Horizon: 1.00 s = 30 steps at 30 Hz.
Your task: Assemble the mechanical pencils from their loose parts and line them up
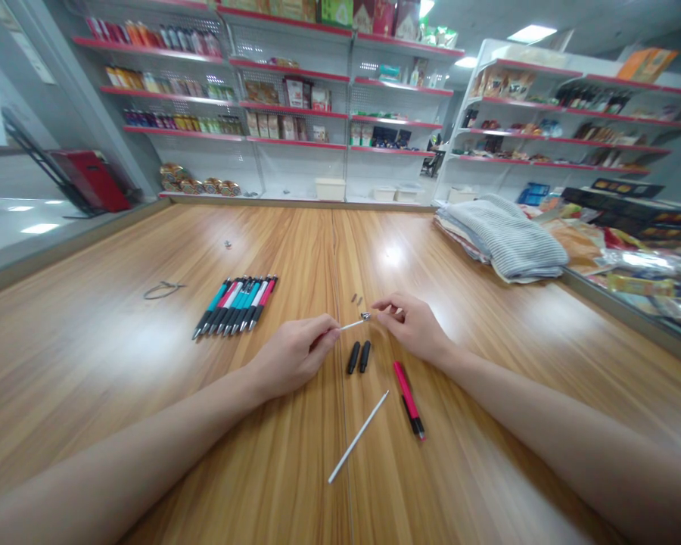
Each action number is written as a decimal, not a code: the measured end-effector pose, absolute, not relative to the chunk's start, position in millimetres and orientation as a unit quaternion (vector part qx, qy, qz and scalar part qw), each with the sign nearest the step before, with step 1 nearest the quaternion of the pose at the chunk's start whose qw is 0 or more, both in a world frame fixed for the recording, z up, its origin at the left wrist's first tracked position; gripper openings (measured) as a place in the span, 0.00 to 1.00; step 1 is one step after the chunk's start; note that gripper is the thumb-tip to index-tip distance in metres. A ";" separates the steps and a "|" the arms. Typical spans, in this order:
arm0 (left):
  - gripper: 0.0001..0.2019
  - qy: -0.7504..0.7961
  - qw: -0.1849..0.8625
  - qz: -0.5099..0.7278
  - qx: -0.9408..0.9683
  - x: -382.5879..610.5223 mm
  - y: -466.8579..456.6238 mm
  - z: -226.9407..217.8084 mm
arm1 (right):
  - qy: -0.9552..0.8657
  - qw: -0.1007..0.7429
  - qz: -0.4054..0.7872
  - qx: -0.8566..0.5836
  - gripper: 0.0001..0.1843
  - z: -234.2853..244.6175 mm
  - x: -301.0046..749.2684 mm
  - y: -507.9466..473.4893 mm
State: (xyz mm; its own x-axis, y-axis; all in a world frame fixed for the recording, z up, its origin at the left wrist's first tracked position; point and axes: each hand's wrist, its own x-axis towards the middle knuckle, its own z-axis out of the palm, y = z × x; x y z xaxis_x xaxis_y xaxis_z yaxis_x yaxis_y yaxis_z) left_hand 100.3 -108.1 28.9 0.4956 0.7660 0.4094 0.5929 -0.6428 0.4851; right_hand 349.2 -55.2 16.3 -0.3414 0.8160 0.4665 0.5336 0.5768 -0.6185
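Note:
Between the thumb and fingers of my left hand [298,352] is a thin white pen refill [352,325], pointing right. Its far end meets some small silver pen tips [365,316] on the table. My right hand [412,325] hovers just right of these tips, thumb and fingers apart, with nothing visible in it. Two tiny springs [357,299] lie a little beyond. Nearer to me are two black rubber grips [359,357], side by side. A pink pen barrel [407,393] with a black clip lies below my right hand, and a second white refill [359,437] lies slanted nearby.
A row of pens [237,305] in teal, pink and white lies left of my hands, near a looped grey cable tie [163,289]. Folded cloths [499,236] are at the back right, beside packaged goods [629,257]. Stocked shelves [289,113] stand behind the wooden table [119,409].

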 end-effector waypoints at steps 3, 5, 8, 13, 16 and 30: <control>0.11 0.411 0.146 0.301 0.848 100.3 -107.9 30.2 | -0.816 0.361 0.160 -0.421 0.11 13.5 349.9 -51.3; 0.11 0.419 0.145 0.297 0.846 100.4 -107.6 30.7 | -0.832 0.344 0.145 -0.410 0.11 13.7 349.0 -51.9; 0.11 0.427 0.145 0.294 0.843 100.1 -107.8 30.6 | -0.839 0.343 0.143 -0.396 0.10 17.1 348.2 -55.7; 0.12 0.428 0.151 0.290 0.843 99.1 -108.7 29.5 | -0.878 0.335 0.186 -0.287 0.08 29.6 350.5 -65.2; 0.12 0.426 0.150 0.288 0.845 99.0 -107.7 29.0 | -0.914 0.287 0.188 -0.214 0.08 34.2 350.8 -68.8; 0.12 0.436 0.164 0.277 0.840 98.3 -107.6 28.6 | -0.884 0.340 0.201 -0.249 0.05 32.6 353.5 -66.5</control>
